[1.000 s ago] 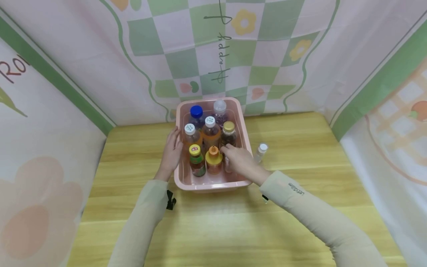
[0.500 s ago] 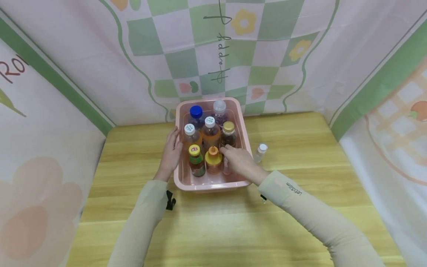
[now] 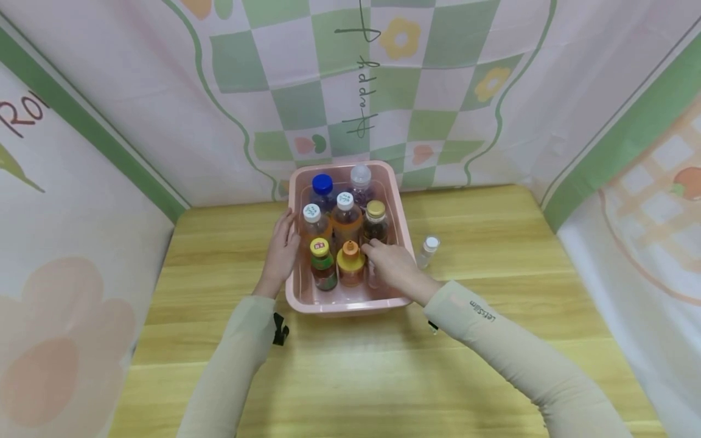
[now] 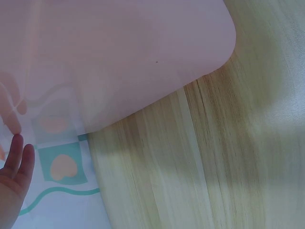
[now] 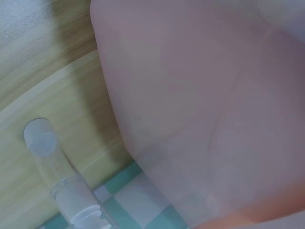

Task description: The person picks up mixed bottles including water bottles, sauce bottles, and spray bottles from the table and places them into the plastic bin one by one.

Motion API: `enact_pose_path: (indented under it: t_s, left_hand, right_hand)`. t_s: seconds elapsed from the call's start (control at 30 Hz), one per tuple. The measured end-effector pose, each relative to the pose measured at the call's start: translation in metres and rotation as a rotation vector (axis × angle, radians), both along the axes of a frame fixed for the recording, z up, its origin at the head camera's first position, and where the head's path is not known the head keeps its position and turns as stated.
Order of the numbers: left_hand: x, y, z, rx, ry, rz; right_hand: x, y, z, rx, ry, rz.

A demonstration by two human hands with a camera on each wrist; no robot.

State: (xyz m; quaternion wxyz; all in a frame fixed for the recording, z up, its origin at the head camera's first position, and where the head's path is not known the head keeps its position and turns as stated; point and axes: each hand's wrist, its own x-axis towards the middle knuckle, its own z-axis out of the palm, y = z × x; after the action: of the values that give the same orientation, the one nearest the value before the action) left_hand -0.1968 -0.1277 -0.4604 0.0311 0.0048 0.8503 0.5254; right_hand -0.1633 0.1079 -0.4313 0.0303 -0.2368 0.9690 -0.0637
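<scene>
pink bin on wooden table, mid-back, packed with upright bottles | left hand flat against bin's left wall, fingers straight | right hand inside bin at right front, fingers curled over a hidden bottle beside orange-capped bottle; grip unclear | small clear bottle outside, just right of bin

We note only slight motion: the right hand has drawn a little toward the left inside the bin, the forearm following and now lying a bit lower over the table.
</scene>
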Motion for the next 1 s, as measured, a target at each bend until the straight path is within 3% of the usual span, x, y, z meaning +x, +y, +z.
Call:
enact_pose_path:
  t_s: [0.33,0.6,0.77,1.0]
  left_hand:
    - [0.002,0.0,0.001,0.007,-0.005,0.001]
    - [0.003,-0.001,0.002,0.014,-0.025,0.002]
    - [0.003,-0.001,0.001,0.01,-0.025,-0.002]
    - [0.003,0.001,0.003,0.006,-0.014,0.005]
  right_hand:
    - [-0.001,0.001,0.01,-0.031,-0.141,-0.007]
    - [-0.003,0.008,0.025,-0.215,-0.25,-0.004]
    - [-0.003,0.017,0.039,-0.362,-0.25,0.046]
    - [-0.005,0.038,0.051,-0.589,-0.127,0.027]
